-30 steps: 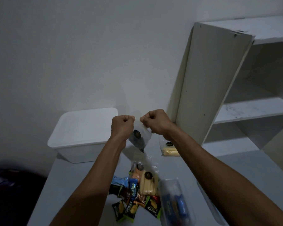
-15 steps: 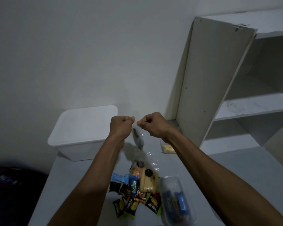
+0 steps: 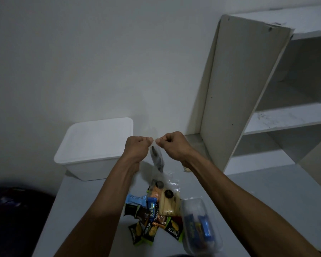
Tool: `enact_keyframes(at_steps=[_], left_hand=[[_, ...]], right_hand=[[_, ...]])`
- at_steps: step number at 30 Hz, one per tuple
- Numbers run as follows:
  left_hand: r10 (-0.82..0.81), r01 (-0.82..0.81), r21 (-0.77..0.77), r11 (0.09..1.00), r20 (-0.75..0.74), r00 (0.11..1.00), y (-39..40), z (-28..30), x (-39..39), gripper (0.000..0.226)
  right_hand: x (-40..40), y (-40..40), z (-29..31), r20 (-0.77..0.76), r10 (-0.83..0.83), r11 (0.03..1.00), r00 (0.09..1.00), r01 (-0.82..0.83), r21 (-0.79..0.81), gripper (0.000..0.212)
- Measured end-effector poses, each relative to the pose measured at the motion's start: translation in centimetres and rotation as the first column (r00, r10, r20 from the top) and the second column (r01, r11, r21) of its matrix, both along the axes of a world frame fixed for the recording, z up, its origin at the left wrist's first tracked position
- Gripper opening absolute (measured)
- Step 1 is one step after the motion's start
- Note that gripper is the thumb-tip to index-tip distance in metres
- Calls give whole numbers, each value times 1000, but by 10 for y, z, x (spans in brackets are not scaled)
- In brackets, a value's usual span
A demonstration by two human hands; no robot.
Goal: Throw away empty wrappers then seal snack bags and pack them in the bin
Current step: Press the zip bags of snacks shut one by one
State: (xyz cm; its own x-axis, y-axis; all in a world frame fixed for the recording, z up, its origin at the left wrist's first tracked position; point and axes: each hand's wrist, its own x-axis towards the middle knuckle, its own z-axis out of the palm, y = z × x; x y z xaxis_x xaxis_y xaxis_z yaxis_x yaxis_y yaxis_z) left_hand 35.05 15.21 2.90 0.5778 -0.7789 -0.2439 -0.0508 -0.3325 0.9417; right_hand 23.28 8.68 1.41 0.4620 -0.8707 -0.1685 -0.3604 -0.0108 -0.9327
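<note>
At centre frame our left hand [image 3: 137,148] and right hand [image 3: 171,145] are both curled into fists, each pinching the top edge of a small clear bag [image 3: 157,158] that hangs between them above the desk [image 3: 85,210]. The white bin [image 3: 95,147], lid on, sits at centre left. Snack packets [image 3: 152,217] lie heaped at lower centre, a shelf [image 3: 267,101] at right.
</note>
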Motion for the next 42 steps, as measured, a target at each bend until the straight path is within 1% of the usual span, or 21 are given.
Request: enact_keyframes(at_steps=[4, 6, 9, 11, 13, 16, 17, 18, 20, 21, 22, 24, 26, 28, 29, 31, 33, 34, 37, 42], left_hand=[[9, -9, 6, 1000, -43, 999, 3, -5, 0, 15], [10, -10, -2, 1000, -67, 998, 5, -7, -1, 13], [16, -16, -10, 1000, -76, 997, 8, -9, -3, 15], [15, -17, -21, 1000, -76, 997, 12, -11, -4, 17], [8, -10, -28, 1000, -69, 998, 16, -11, -5, 17], [27, -31, -79, 996, -44, 999, 23, -17, -2, 12], [44, -46, -106, 993, -18, 999, 26, -19, 1, 7], [47, -43, -130, 991, 26, 999, 29, -20, 5, 8], [-28, 47, -156, 987, 121, 992, 33, -25, 14, 27], [-83, 106, -161, 981, 145, 986, 34, -26, 17, 30], [-124, 149, -178, 973, 145, 982, 36, -27, 20, 27], [-136, 159, -225, 961, 113, 984, 39, -28, 20, 17], [-92, 107, -273, 956, 65, 994, 41, -30, 16, 10], [-37, 33, -298, 954, -7, 999, 41, -34, 9, 5], [-13, 1, -291, 957, -42, 999, 42, -36, 6, 4], [6, -32, -265, 964, -97, 995, 40, -44, 0, 4], [5, -36, -240, 970, -127, 992, 36, -53, -6, 6], [9, -42, -232, 972, -142, 990, 32, -57, -8, 6], [46, -85, -209, 974, -185, 982, 16, -71, -9, 11], [89, -134, -224, 965, -198, 976, -28, -86, -2, 12]], right_hand=[[0, 4, -5, -24, -18, 999, 1000, 17, -34, 26], [-3, 6, -4, -33, -9, 999, 999, 8, -43, 28], [-4, 11, -5, -15, -17, 999, 1000, 16, -35, 31], [-6, 15, -5, -4, -11, 999, 1000, 11, -36, 27], [-8, 19, -5, -23, 9, 996, 1000, -11, -93, 26], [-16, 22, 2, -97, 76, 976, 992, -94, -195, 24], [-20, 23, 7, -128, 112, 966, 985, -138, -217, 24], [-24, 23, 12, -158, 153, 954, 976, -187, -233, 25], [-32, 21, 24, -216, 230, 922, 949, -283, -263, 25], [-35, 21, 30, -249, 261, 904, 933, -326, -275, 24], [-39, 20, 36, -277, 286, 889, 917, -362, -281, 21], [-46, 18, 43, -304, 314, 874, 899, -399, -279, 18], [-54, 18, 42, -253, 310, 890, 917, -373, -262, 22], [-66, 18, 33, -135, 271, 931, 953, -295, -213, 26], [-73, 19, 25, -88, 248, 946, 965, -260, -193, 24], [-83, 18, 4, -37, 180, 962, 983, -184, -203, 17], [-86, 15, -17, 22, 64, 977, 998, -58, -207, 8], [-86, 13, -25, 51, 10, 982, 999, 0, -189, 8], [-80, -2, -42, 61, -74, 978, 995, 84, -189, 12], [-67, -50, -64, 63, -80, 987, 995, 88, -137, 13]])
